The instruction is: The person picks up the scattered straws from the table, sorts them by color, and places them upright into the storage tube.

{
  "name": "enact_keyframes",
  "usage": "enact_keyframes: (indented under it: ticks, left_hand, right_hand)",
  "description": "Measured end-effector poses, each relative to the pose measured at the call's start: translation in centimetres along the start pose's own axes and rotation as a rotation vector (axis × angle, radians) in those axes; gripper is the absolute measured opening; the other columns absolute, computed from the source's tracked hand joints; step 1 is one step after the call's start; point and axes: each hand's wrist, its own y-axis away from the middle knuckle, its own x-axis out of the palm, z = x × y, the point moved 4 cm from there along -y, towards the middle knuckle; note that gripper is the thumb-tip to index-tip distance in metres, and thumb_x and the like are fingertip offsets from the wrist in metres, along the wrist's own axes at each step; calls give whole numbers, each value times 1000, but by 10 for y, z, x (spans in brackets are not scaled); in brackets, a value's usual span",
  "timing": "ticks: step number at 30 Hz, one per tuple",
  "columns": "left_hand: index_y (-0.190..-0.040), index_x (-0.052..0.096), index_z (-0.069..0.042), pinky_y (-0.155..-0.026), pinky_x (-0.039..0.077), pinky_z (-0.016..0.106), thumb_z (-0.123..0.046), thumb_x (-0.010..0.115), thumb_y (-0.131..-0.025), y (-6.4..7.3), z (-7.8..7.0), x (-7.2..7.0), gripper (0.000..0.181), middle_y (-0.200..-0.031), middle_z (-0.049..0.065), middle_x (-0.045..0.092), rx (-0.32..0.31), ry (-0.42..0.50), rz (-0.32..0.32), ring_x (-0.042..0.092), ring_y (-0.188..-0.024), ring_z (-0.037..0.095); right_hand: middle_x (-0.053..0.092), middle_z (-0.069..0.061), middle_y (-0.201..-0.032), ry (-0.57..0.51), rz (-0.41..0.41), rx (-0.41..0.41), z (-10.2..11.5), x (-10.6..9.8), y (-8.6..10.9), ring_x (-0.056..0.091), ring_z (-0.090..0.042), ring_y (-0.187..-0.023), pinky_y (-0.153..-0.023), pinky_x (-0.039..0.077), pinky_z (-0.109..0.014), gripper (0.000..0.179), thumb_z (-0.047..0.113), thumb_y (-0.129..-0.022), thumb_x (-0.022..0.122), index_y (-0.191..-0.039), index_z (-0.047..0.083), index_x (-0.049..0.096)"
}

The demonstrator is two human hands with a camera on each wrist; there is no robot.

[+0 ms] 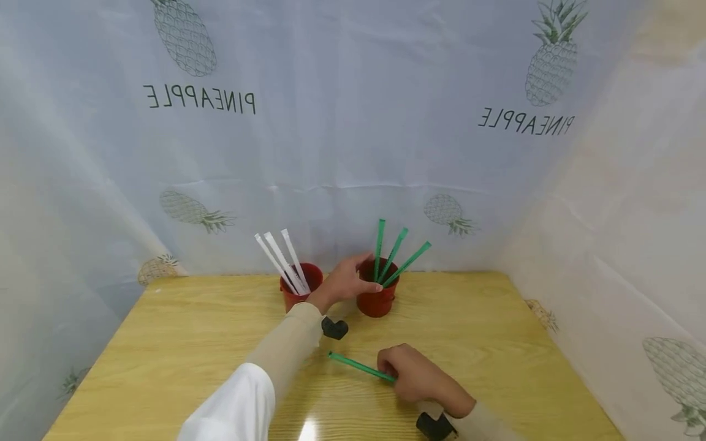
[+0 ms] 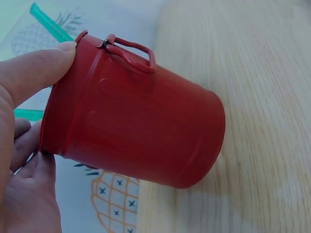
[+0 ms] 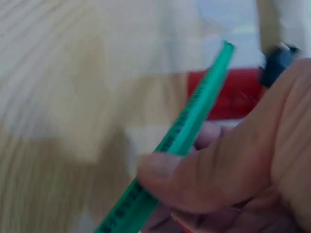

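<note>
My left hand (image 1: 347,280) holds the rim of a small red bucket (image 1: 376,304), thumb at the near side and fingers round the far left. Green wrapped straws (image 1: 393,252) lean out of it. In the left wrist view this bucket (image 2: 141,116) shows its wire handle, with the thumb right at the rim. My right hand (image 1: 413,372) pinches another green wrapped straw (image 1: 358,365) by one end over the near table. Dark print runs along this straw (image 3: 187,116) in the right wrist view, where the thumb presses on it.
A second red bucket (image 1: 310,278) with white wrapped straws (image 1: 285,263) stands to the left, partly behind the left forearm. The wooden table (image 1: 182,343) ends at a hanging pineapple-print cloth (image 1: 342,135) at the back. Cloth also hangs on both sides.
</note>
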Motion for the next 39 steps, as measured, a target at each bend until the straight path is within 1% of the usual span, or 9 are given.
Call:
enact_keyframes:
  ticks: [5,11,14,18,23,28,33,37,39]
  left_hand:
    - [-157,46,-11,-120,45,53,-28,84,-88,0,-1,-1,81,-159,10,52,12,-6,-12,48,-147,35]
    - [-158,44,-10,-121,44,53,-28,84,-88,-1,-2,0,83,-159,10,52,21,1,-3,47,-148,34]
    - [-158,43,-11,-120,44,54,-27,84,-88,0,-2,0,83,-159,10,52,9,10,-1,47,-149,35]
    - [-158,44,-14,-119,46,53,-27,85,-87,0,-1,-1,84,-159,8,52,-15,12,-2,48,-148,34]
    - [-157,46,-15,-118,47,53,-27,86,-87,-1,-1,-1,81,-158,8,53,-19,10,-4,49,-147,33]
    - [-157,46,-17,-118,47,53,-26,86,-86,-2,0,0,83,-158,7,53,-29,17,-3,48,-147,33]
    - [-158,44,-14,-118,47,53,-28,86,-86,-3,1,1,84,-158,9,53,-20,9,1,48,-147,34]
    - [-158,45,-14,-120,45,52,-28,86,-87,-4,0,1,83,-158,8,53,-13,12,-1,48,-148,34]
    - [-158,45,-16,-120,44,53,-28,86,-87,-3,0,0,83,-158,7,53,-14,25,-2,47,-149,33]
  right_hand:
    - [59,1,-82,-147,-47,-69,-5,-31,19,50,-3,-74,-67,48,-21,38,-25,-71,47,-93,3,63]
    - [55,-4,-88,-260,-101,-80,-2,-60,29,56,-12,-85,-71,51,-26,32,-23,-81,55,-96,5,58]
    - [57,-9,-92,-341,-177,-87,0,-76,29,58,-19,-87,-74,55,-28,26,-20,-89,58,-100,4,58]
    - [59,-12,-96,-395,-316,-89,7,-102,27,59,-21,-89,-79,59,-28,20,-17,-91,62,-102,0,58]
    - [59,-10,-99,-407,-498,-72,19,-129,19,61,-20,-92,-82,59,-26,22,-17,-89,65,-105,-3,58]
    - [63,-11,-103,-385,-654,-83,30,-145,6,64,-19,-97,-85,60,-24,23,-17,-88,66,-104,-2,60]
    - [65,-16,-102,-381,-760,-74,32,-154,-11,67,-21,-98,-89,60,-22,22,-16,-88,67,-103,-1,60]
    - [68,-16,-101,-410,-832,-109,34,-156,-25,69,-14,-95,-88,61,-21,24,-16,-86,68,-106,-2,64]
    - [68,-18,-99,-418,-869,-134,33,-157,-33,69,-14,-94,-86,61,-21,24,-17,-85,68,-105,-4,65]
